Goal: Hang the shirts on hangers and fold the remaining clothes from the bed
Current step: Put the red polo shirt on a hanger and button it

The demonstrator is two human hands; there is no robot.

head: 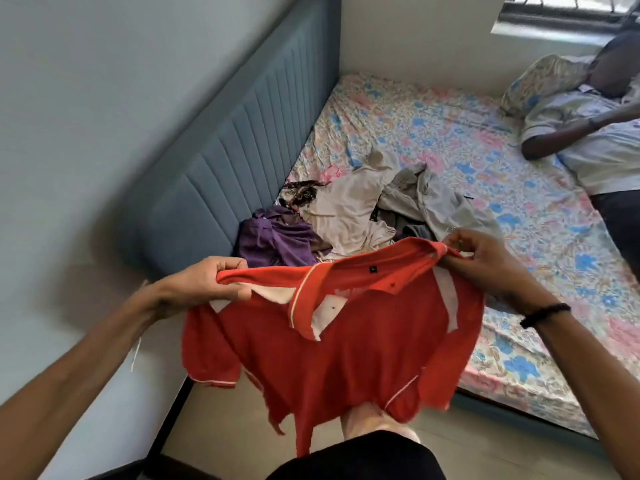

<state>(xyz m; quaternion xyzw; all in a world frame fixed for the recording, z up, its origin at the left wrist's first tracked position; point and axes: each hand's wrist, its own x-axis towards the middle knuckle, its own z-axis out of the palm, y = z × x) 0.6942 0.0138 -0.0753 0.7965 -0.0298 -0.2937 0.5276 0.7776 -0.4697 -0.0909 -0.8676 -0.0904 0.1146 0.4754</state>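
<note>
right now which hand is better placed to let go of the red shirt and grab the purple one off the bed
Left, probably. The left hand grips the red shirt at the shoulder just in front of the purple garment; the right hand holds the far shoulder.

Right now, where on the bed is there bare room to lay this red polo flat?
Bare floral sheet lies between the clothes pile and the person lying by the window, and along the near edge right of the red polo. It is crowded by the blue headboard, around the purple garment.
</note>
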